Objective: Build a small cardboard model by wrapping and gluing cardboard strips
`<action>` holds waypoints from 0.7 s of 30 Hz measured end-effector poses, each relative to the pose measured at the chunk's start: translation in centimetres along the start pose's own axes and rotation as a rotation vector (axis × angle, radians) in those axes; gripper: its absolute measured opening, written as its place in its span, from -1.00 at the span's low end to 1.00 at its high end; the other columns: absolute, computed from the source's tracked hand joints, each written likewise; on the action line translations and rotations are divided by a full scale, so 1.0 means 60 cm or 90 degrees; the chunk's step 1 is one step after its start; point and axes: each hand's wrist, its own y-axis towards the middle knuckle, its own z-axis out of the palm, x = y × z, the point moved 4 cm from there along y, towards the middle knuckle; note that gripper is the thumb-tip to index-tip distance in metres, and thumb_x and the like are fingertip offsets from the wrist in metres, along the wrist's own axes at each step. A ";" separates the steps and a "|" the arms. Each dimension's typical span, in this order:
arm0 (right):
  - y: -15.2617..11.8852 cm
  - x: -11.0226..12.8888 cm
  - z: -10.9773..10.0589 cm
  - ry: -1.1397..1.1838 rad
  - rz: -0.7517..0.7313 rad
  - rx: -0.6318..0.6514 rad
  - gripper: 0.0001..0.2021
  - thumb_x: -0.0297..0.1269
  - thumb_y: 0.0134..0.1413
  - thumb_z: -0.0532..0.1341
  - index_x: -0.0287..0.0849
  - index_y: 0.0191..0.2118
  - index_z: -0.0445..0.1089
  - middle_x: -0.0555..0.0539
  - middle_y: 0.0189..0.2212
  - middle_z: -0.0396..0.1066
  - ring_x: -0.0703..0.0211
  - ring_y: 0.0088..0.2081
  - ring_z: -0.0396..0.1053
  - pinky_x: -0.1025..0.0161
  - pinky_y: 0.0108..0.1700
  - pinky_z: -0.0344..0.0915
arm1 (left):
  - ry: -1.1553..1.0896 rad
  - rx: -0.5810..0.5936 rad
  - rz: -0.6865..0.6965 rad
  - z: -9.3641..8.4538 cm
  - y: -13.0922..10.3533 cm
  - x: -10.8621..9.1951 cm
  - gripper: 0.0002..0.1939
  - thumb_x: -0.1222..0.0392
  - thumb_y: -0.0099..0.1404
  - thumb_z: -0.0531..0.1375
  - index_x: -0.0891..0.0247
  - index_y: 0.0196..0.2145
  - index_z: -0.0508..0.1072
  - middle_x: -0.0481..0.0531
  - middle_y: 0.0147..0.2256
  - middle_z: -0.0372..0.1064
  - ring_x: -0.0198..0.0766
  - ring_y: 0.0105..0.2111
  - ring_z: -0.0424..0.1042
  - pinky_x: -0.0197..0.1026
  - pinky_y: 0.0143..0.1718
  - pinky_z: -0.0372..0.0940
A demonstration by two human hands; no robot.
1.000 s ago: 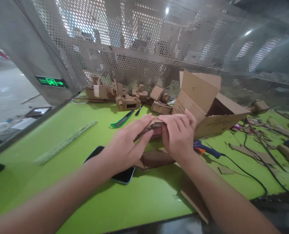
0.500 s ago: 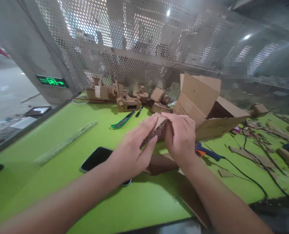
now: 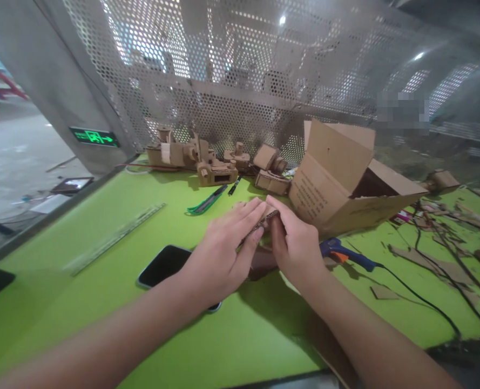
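Between my two hands is a piece of corrugated cardboard (image 3: pixel 267 216), bent, with its ribbed edge facing me. My left hand (image 3: pixel 231 243) is closed on its left side, thumb below and fingers on top. On the right side, my right hand (image 3: pixel 296 235) grips it with the fingers curled round. Much of the piece is hidden by the hands, and its lower part shows as a darker brown flap beneath them. A phone (image 3: pixel 164 265) lies partly under my left forearm. Just right of my right hand rests a blue glue gun (image 3: pixel 347 253) with an orange trigger.
An open cardboard box (image 3: pixel 324 189) stands at the back right. Cardboard models (image 3: pixel 217 173) line the back by the perforated metal screen (image 3: pixel 231 86). A green cutter (image 3: pixel 207 201) and a clear ruler (image 3: pixel 118 237) lie left of centre. Cardboard scraps (image 3: pixel 426 265) and cables cover the right.
The cardboard piece has tilted flatter between my hands, so less of its top face and edge shows. Both hands still hold it. The view has shifted slightly.
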 end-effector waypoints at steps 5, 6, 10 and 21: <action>-0.003 -0.002 0.001 0.029 0.012 0.018 -0.59 -0.34 0.39 0.11 -0.17 0.26 0.48 -0.15 -0.01 0.68 -0.01 -0.10 0.70 0.16 -0.07 0.62 | 0.038 0.009 0.016 0.001 -0.001 -0.002 -0.46 0.14 0.59 0.00 0.27 0.45 0.27 0.14 0.45 0.19 0.01 0.48 0.12 0.19 0.51 0.10; -0.002 -0.004 0.000 0.033 0.009 0.022 -0.58 -0.36 0.38 0.11 -0.17 0.25 0.48 -0.14 -0.02 0.68 0.00 -0.11 0.70 0.16 -0.07 0.62 | 0.042 0.010 0.020 0.000 -0.001 -0.002 -0.46 0.15 0.59 0.01 0.26 0.44 0.27 0.13 0.44 0.20 0.01 0.48 0.13 0.20 0.51 0.10; 0.000 -0.007 -0.003 0.055 0.003 0.021 -0.56 -0.39 0.34 0.13 -0.16 0.25 0.50 -0.13 -0.01 0.68 0.02 -0.13 0.70 0.14 -0.03 0.62 | 0.042 0.016 0.028 0.001 0.000 -0.002 -0.46 0.16 0.58 0.02 0.20 0.44 0.29 0.12 0.44 0.21 0.05 0.48 0.13 0.27 0.48 0.13; 0.017 -0.019 -0.017 0.231 0.049 0.076 -0.53 -0.40 0.24 0.24 -0.12 0.25 0.49 -0.11 0.16 0.59 -0.01 0.14 0.59 0.09 0.18 0.55 | 0.084 -0.058 0.082 -0.014 -0.003 -0.009 -0.49 0.18 0.52 0.12 0.14 0.38 0.36 0.10 0.40 0.29 0.07 0.45 0.19 0.27 0.44 0.16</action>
